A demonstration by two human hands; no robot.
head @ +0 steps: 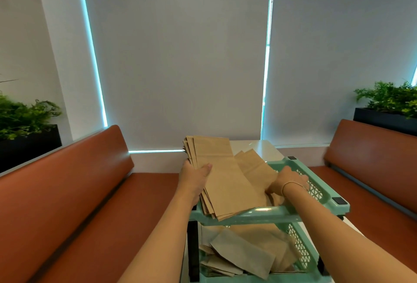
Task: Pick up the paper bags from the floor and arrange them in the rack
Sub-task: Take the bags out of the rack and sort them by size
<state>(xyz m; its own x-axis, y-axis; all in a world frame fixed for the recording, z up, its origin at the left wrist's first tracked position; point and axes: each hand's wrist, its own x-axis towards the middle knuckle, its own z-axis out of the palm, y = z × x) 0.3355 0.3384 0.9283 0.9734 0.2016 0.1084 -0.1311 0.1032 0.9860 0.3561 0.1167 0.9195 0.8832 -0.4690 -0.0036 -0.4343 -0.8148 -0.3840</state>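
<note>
A mint-green plastic rack (266,213) stands on a white table in front of me. A thick stack of flat brown paper bags (225,181) lies slanted across its top shelf, sticking out past the far edge. My left hand (195,177) grips the stack's left side, thumb on top. My right hand (286,182), with a bracelet at the wrist, reaches into the top shelf and holds more brown bags (255,165) lying beside the stack. The lower shelf holds several loose paper bags (243,253).
The white table (255,147) runs toward the window blinds. Orange-brown padded benches flank it, one on the left (79,192) and one on the right (372,169). Dark planters with green plants (24,120) sit behind both benches.
</note>
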